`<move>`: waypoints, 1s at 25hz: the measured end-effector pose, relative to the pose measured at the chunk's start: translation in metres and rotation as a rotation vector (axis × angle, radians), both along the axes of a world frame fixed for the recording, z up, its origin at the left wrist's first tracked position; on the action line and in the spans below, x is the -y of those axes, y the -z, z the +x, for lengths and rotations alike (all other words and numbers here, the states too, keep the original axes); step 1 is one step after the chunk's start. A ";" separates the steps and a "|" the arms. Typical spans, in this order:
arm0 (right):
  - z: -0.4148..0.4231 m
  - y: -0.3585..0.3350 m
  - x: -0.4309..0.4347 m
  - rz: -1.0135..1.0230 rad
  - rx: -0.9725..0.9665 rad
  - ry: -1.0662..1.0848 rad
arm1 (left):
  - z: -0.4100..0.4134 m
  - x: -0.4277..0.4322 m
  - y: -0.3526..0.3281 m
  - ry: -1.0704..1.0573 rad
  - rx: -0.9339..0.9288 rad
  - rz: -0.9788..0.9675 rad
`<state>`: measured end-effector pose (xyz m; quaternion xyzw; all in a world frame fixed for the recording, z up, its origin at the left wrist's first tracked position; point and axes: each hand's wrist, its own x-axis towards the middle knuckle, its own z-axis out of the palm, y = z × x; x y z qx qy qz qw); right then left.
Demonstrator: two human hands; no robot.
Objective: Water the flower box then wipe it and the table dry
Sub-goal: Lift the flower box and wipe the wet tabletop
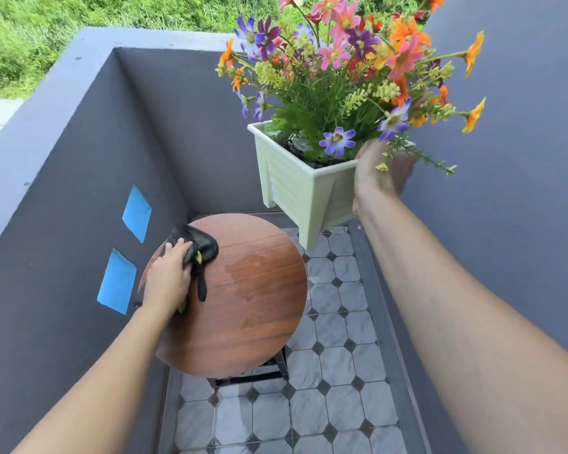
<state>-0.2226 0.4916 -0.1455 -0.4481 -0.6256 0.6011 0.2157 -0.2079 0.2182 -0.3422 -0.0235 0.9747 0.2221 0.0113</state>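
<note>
A cream plastic flower box (300,185) full of pink, orange and purple flowers (348,60) hangs in the air above the far right edge of a round wooden table (243,322). My right hand (379,173) grips the box by its right rim. My left hand (168,273) presses a dark cloth (199,249) with yellow trim onto the table's left side. A wet patch (256,276) darkens the middle of the tabletop.
Grey balcony walls (79,191) enclose the table on the left, back and right. Two blue squares (136,213) are stuck on the left wall. Below lies a tiled floor (335,388), and the table's black frame (259,371) shows under it. Green bushes grow beyond the wall.
</note>
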 end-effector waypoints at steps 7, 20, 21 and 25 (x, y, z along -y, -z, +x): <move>-0.009 0.008 -0.010 0.003 -0.030 -0.018 | -0.036 -0.107 0.000 0.437 0.065 -0.029; 0.002 0.003 0.005 0.006 -0.004 -0.037 | 0.131 -0.012 0.005 1.087 -0.032 -0.108; 0.003 0.004 0.009 0.005 0.000 -0.040 | 0.137 0.002 0.005 1.054 -0.044 -0.107; 0.012 0.006 0.034 0.023 0.006 -0.098 | 0.153 0.056 0.003 0.894 -0.075 -0.100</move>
